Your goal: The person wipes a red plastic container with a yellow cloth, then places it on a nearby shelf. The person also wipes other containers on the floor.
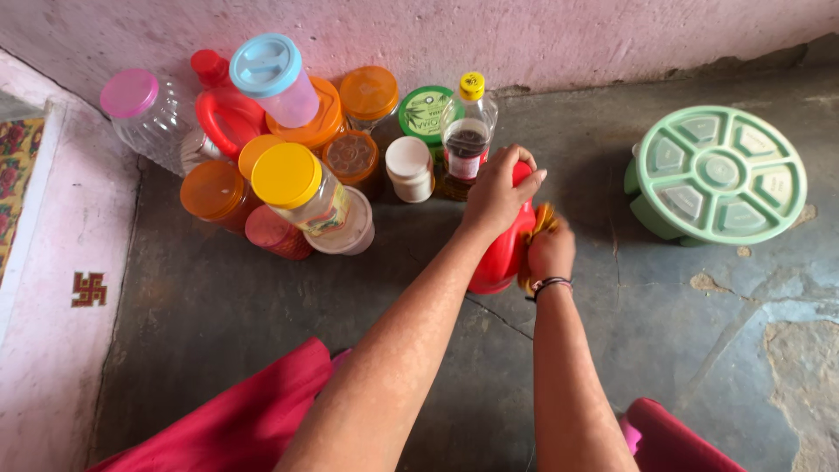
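A red plastic container (500, 255) stands on the grey stone floor in the middle of the view. My left hand (496, 194) grips its top from above. My right hand (551, 250) presses an orange-yellow cloth (542, 220) against the container's right side. A dark bracelet circles my right wrist. Most of the container is hidden behind my hands.
A cluster of jars and bottles with coloured lids stands at the back left: a yellow-lidded jar (297, 188), a yellow-capped oil bottle (466, 135), a small white jar (409, 168), a blue-lidded jug (273, 77). A round green compartment box (717, 173) sits at the right. The pink wall (524, 35) runs behind.
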